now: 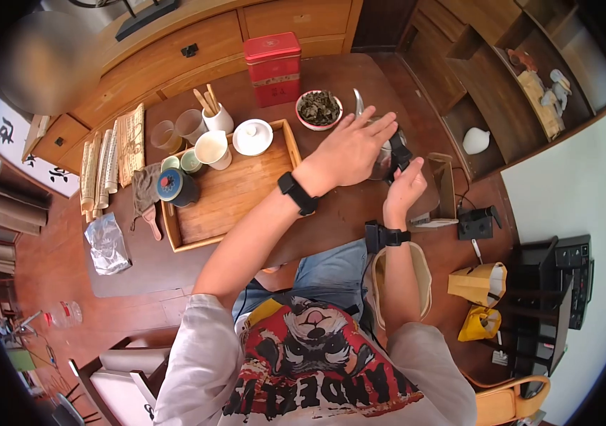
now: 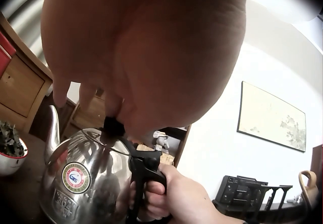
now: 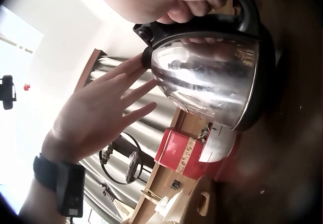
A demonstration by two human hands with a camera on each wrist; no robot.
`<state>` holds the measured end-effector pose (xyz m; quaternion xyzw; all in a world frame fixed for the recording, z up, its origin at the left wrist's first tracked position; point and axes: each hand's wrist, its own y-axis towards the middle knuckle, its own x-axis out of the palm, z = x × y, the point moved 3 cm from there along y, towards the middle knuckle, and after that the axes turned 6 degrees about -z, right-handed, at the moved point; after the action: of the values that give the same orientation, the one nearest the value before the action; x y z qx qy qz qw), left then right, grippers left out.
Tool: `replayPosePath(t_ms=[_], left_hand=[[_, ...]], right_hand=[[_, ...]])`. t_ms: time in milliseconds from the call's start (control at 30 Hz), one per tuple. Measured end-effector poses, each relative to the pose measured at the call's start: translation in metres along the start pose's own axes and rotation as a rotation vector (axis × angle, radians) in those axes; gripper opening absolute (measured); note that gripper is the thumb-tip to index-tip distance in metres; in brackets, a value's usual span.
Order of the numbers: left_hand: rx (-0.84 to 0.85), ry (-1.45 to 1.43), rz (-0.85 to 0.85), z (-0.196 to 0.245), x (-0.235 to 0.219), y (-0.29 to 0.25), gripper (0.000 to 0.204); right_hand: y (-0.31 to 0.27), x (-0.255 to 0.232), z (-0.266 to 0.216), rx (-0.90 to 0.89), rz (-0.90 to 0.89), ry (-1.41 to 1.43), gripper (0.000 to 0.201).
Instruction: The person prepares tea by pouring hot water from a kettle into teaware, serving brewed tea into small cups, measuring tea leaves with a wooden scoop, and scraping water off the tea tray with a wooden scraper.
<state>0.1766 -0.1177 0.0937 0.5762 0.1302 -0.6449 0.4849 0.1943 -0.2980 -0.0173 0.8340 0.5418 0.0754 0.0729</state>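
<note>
A shiny steel kettle [image 2: 86, 183] with a thin curved spout and a black handle is at the table's right side. My right hand [image 1: 406, 188] grips the black handle [image 2: 144, 171], fingers curled round it. My left hand [image 1: 349, 153] is over the kettle's top. In the left wrist view its thumb and a finger are at the black lid knob [image 2: 114, 126], pinching it. Its other fingers stretch out past the knob, as the right wrist view shows. A bowl of dark tea leaves [image 1: 318, 110] stands near the spout.
A wooden tray [image 1: 232, 206] holds a white gaiwan [image 1: 252, 137], a pitcher and small cups. Behind it stand a red tin [image 1: 273, 69] and a pot of wooden tools. Rolled bamboo mats [image 1: 101, 170] and a foil pouch [image 1: 107, 243] are at the left.
</note>
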Motion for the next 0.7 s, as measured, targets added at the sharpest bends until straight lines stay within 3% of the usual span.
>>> replayPosePath(t_ms=[233, 367, 500, 533, 600, 633, 667, 700], left_hand=[[-0.015, -0.002, -0.138, 0.001, 0.03, 0.028, 0.07], [-0.017, -0.076, -0.128, 0.003, 0.044, 0.032, 0.07], [0.005, -0.083, -0.049, 0.006, 0.051, 0.03, 0.07], [0.016, -0.078, -0.003, 0.004, 0.05, 0.028, 0.069], [0.012, -0.076, 0.102, 0.012, 0.044, 0.017, 0.069], [0.019, -0.073, 0.153, 0.018, 0.034, 0.007, 0.068], [0.029, -0.069, 0.204, 0.026, 0.02, -0.004, 0.068], [0.02, -0.129, 0.21, 0.036, -0.001, -0.022, 0.069]], right_hand=[[0.015, -0.018, 0.009, 0.03, 0.012, 0.035, 0.062], [0.016, -0.024, 0.015, 0.05, 0.028, 0.028, 0.062], [0.022, -0.032, 0.033, 0.12, 0.073, 0.028, 0.055], [0.02, -0.032, 0.026, 0.114, 0.104, -0.09, 0.055], [0.034, -0.043, 0.05, 0.127, 0.06, 0.032, 0.056], [0.027, -0.021, 0.056, 0.185, 0.071, -0.136, 0.055], [0.026, -0.038, 0.029, 0.127, 0.064, 0.049, 0.052], [0.038, -0.058, 0.043, 0.1, -0.122, -0.065, 0.045]])
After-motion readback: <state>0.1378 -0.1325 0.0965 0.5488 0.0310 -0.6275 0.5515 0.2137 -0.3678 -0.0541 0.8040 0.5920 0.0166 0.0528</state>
